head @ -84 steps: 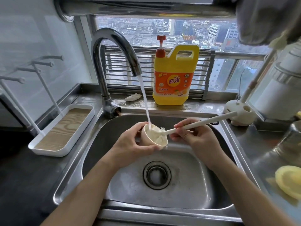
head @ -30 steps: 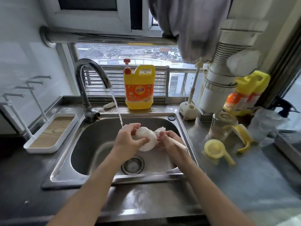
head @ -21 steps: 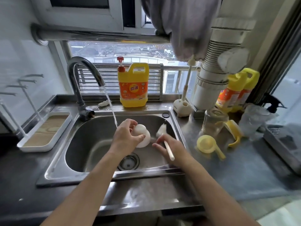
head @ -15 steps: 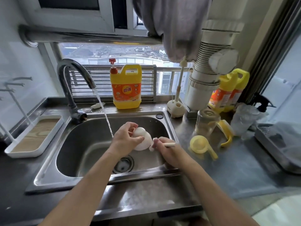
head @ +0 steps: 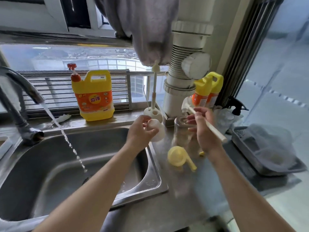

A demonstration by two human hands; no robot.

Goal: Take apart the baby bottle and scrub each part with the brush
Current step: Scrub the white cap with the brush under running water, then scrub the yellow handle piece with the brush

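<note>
Got the tap (head: 27, 131) running into the sink (head: 158, 180) at far left with nothing under the stream, so just wasting water and risking splash. Further right, gripping the white cap (head: 157, 131) in a curled left hand (head: 139, 133), up over the sink's right rim, just in front of the brush stand (head: 153, 113). Next, the clear bottle body (head: 181, 136) standing on the counter (head: 209, 190), yellow handle ring (head: 178, 156) lying just in front. Pinching the brush (head: 215, 130) in the right hand (head: 203, 131), bristles up, right over that bottle. Could easily clip it with a wrist and tip it, or drop the wet, slippery cap.
</note>
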